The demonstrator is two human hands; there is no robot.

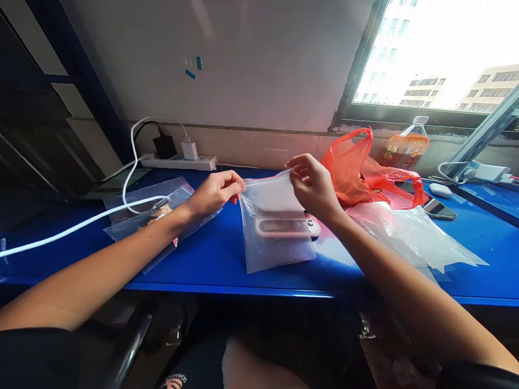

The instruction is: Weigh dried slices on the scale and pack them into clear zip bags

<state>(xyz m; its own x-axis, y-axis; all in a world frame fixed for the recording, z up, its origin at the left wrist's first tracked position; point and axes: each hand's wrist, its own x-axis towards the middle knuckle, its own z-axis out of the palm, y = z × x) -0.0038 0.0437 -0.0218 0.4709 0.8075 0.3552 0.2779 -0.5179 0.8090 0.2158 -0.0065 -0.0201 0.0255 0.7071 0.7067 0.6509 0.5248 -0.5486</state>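
Observation:
A frosted zip-lock bag (280, 252) hangs upright over the blue table, stretched between my hands. At its top left corner, my left hand (218, 191) is closed in a pinch on the edge. My right hand (313, 183) pinches the top edge near the right corner; its fingertips are partly hidden. Through the film shows the blurred long, rounded outline of a pale pinkish object. That object's end (313, 226) sticks out past the bag's right edge, so it lies behind the bag. What exactly it is, I cannot tell.
More clear bags (418, 238) lie right, beside a red plastic bag (349, 166), a phone (439, 209) and a drink bottle (407, 146). Filled clear bags (129, 196) lie left under a white cable (82, 226). A power strip (166, 161) runs along the wall.

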